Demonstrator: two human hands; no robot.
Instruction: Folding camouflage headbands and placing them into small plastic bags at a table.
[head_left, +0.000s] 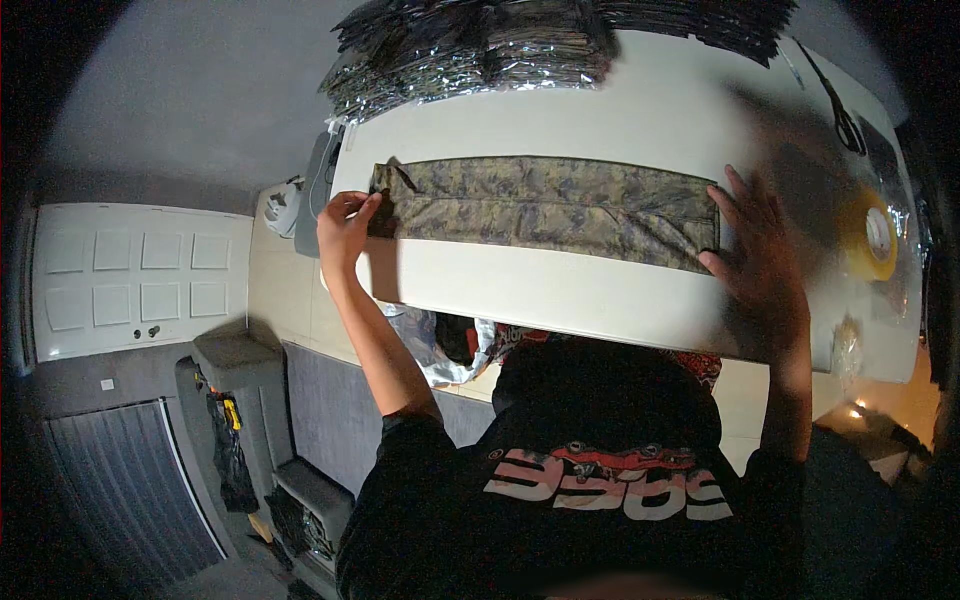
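A long folded camouflage-print cloth (540, 206) lies flat across the white table (480, 270) before me. At its left end my left hand (345, 225) pinches the edge between thumb and fingers. A small dark strap or cord end shows on the cloth near that hand. My right hand (754, 232) has its fingers spread, and the fingertips touch the cloth's right end. Slight creases run through the cloth towards that end.
Stacks of dark garments in clear plastic (480, 64) stand along the far edge. Scissors (844, 124) and a roll of clear tape (874, 234) lie on the right. Below the near edge is a plastic bag (424, 345). A white door (142, 274) stands at far left.
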